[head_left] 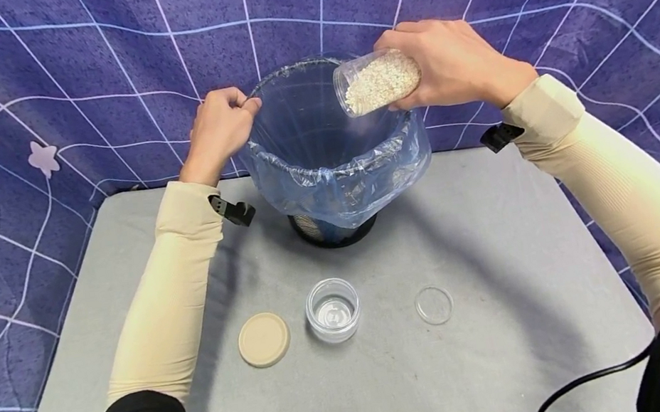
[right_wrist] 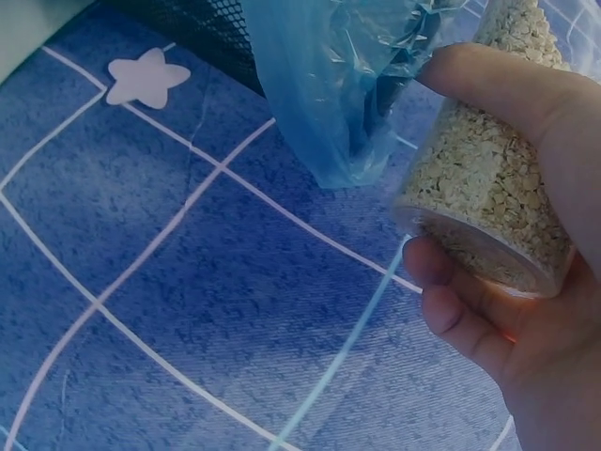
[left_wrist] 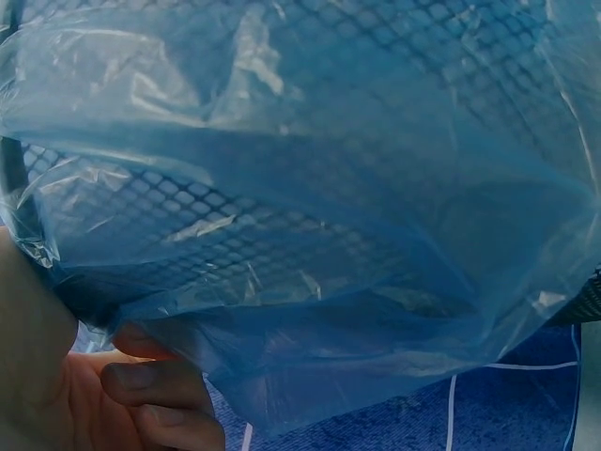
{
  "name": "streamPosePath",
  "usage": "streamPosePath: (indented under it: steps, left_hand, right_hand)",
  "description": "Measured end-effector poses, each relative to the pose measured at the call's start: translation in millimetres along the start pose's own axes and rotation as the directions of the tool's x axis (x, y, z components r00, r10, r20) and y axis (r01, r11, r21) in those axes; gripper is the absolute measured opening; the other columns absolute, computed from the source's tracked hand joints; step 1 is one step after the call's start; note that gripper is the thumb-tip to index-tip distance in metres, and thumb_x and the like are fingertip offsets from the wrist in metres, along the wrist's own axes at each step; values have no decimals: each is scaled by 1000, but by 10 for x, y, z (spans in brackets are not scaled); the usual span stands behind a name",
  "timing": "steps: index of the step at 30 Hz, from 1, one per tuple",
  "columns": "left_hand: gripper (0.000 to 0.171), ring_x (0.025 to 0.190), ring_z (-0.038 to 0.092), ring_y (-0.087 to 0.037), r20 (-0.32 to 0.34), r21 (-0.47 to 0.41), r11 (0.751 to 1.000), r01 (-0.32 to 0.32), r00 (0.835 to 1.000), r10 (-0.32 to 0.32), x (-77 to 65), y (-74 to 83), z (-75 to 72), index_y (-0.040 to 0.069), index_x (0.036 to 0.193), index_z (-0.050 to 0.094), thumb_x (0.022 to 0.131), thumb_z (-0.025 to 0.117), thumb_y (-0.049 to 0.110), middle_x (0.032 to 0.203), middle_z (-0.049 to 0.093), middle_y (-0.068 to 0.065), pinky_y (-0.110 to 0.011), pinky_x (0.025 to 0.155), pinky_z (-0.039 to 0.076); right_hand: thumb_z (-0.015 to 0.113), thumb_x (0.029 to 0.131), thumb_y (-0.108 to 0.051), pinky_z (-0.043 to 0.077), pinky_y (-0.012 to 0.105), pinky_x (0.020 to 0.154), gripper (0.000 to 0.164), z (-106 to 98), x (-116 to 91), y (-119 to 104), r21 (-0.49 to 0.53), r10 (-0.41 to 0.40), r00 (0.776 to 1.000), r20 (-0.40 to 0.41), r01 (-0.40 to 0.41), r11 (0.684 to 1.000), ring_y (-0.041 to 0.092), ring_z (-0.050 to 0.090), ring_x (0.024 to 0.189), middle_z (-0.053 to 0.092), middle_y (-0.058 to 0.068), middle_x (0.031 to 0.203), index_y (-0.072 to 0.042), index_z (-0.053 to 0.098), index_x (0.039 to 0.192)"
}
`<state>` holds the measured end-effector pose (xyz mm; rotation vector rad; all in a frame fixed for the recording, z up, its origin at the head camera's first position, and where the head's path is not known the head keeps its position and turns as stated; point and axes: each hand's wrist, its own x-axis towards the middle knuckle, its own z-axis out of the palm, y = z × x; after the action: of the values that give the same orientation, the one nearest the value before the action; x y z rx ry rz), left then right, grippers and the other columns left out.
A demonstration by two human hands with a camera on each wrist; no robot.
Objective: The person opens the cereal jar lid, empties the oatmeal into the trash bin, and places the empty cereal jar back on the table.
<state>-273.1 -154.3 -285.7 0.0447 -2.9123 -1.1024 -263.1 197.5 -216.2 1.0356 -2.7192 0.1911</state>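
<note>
My right hand (head_left: 446, 61) grips a clear jar of rolled oats (head_left: 381, 81), tilted nearly on its side with its mouth to the left, above the trash bin. In the right wrist view, thumb and fingers wrap round the base end of the jar (right_wrist: 479, 178), and oats fill the part seen there. My left hand (head_left: 222, 129) pinches the left rim of the bin, over the blue plastic bag (head_left: 341, 193) that lines it. Through the bag, the left wrist view shows the black mesh wall (left_wrist: 188, 202). The bottom inside the bin is hard to make out.
On the grey tabletop (head_left: 361, 403) stands an open clear jar (head_left: 333, 312). A beige round lid (head_left: 263, 340) lies left of it, a clear disc or ring (head_left: 434, 305) right of it. A black cable (head_left: 590, 377) runs at the lower right. Purple cloth (head_left: 120, 66) hangs behind.
</note>
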Motion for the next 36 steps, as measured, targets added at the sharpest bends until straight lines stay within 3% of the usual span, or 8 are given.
streamPosePath:
  steps: [14, 21, 36]
  left_hand:
    - [34, 125, 56, -31, 13, 5, 1000, 9, 1000, -9, 9, 5, 1, 19, 93, 60, 107, 54, 49, 124, 63, -8, -57, 111, 38]
    - [33, 129, 56, -33, -2, 5, 1000, 3, 1000, -3, 11, 10, -3, 19, 91, 59, 107, 55, 48, 131, 64, -10, -59, 112, 38]
    - [33, 128, 57, -32, 8, 1, 1000, 15, 1000, -15, 7, 20, -3, 20, 90, 59, 107, 55, 48, 129, 64, -8, -59, 113, 37]
  right_hand:
    - [95, 77, -30, 52, 64, 80, 64, -21, 31, 0, -52, -8, 1000, 1, 8, 999, 42, 67, 102, 68, 12, 117, -18, 64, 131]
    - [95, 77, -31, 52, 64, 79, 65, -30, 49, 0, -62, -5, 1000, 8, 5, 998, 43, 67, 99, 68, 13, 116, -17, 63, 131]
    - [92, 78, -27, 50, 69, 82, 66, -46, 125, 13, -106, -16, 1000, 19, 18, 994, 47, 64, 107, 67, 17, 121, -15, 62, 135]
